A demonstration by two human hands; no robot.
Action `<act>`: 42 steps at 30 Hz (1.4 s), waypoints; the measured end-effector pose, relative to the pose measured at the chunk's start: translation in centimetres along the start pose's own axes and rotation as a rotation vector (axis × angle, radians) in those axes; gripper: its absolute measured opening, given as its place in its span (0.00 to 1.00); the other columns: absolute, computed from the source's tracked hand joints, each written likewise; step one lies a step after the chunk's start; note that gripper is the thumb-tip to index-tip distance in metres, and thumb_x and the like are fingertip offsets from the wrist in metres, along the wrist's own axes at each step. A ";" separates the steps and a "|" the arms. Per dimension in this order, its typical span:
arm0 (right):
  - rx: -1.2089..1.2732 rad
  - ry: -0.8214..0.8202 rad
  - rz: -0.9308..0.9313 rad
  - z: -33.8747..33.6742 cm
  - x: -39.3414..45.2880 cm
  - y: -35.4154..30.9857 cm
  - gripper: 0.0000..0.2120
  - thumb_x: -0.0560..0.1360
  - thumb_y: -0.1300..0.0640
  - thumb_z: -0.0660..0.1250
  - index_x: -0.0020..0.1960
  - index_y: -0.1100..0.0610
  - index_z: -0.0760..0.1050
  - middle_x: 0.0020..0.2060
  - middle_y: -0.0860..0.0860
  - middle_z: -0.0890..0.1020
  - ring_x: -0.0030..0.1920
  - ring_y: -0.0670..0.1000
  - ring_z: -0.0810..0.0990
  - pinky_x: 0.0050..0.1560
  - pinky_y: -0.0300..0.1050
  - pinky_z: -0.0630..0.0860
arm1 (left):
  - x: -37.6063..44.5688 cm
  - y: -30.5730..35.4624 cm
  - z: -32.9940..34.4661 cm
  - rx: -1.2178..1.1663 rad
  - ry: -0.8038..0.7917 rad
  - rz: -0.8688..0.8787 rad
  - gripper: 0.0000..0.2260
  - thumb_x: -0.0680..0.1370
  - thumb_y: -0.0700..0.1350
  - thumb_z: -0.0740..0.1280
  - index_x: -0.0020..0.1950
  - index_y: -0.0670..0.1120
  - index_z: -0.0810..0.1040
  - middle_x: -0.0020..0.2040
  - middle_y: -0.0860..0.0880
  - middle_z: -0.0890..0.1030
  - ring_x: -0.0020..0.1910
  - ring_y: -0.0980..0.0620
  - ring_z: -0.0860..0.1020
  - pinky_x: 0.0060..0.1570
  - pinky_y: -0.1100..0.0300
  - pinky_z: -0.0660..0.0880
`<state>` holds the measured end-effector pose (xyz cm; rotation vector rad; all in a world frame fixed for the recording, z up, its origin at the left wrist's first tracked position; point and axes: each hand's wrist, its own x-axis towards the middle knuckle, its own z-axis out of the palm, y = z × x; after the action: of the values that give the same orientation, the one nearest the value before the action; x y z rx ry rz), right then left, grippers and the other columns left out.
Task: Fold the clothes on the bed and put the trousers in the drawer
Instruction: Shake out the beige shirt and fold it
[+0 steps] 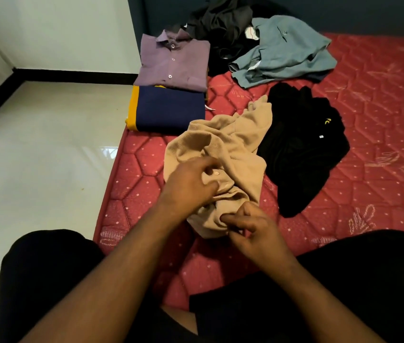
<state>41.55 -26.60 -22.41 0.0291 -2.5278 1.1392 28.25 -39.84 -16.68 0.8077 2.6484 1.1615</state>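
At the frame's centre, the crumpled beige garment (223,154) is lying on the red bed (369,120). The left hand (188,186) and right hand (253,229) are both pinching its cloth with curled fingers. Two folded shirts (171,87) are sitting upper left.

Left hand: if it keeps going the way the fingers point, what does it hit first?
The left hand points up and right, already gripping the beige garment. Past that, probably the black garment, though depth is unclear.
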 end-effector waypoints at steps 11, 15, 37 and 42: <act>0.029 0.229 0.077 -2.0 0.9 -1.4 0.20 0.70 0.68 0.65 0.56 0.48 0.78 0.47 0.39 0.76 0.49 0.40 0.78 0.46 0.30 0.73 | 1.2 -0.5 -2.2 -0.391 0.647 -0.207 0.05 0.79 0.39 0.64 0.52 0.44 0.80 0.46 0.50 0.81 0.45 0.55 0.77 0.49 0.59 0.74; -0.137 0.244 -0.129 -2.8 4.8 -3.3 0.20 0.68 0.68 0.62 0.54 0.50 0.79 0.48 0.45 0.77 0.49 0.49 0.78 0.46 0.42 0.75 | -1.2 -1.9 -4.9 -0.304 0.800 -0.236 0.09 0.79 0.37 0.64 0.58 0.44 0.74 0.50 0.47 0.78 0.46 0.51 0.76 0.46 0.61 0.71; -0.382 0.019 0.112 -0.1 7.0 0.9 0.10 0.68 0.62 0.67 0.47 0.57 0.84 0.41 0.50 0.81 0.43 0.55 0.78 0.43 0.47 0.73 | -5.3 -11.6 4.3 0.099 0.092 0.080 0.27 0.70 0.47 0.76 0.67 0.51 0.72 0.70 0.48 0.65 0.57 0.44 0.78 0.47 0.55 0.81; -0.352 0.017 0.145 -0.3 7.8 0.0 0.10 0.68 0.60 0.67 0.46 0.55 0.84 0.39 0.48 0.79 0.43 0.53 0.78 0.43 0.46 0.72 | -5.5 -9.8 4.9 0.088 0.104 -0.002 0.27 0.70 0.58 0.70 0.67 0.52 0.72 0.69 0.48 0.70 0.57 0.47 0.78 0.46 0.56 0.79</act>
<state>34.34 -25.38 -19.64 -0.2575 -2.7127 0.7237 30.39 -45.02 -27.51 0.7790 2.8017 1.1234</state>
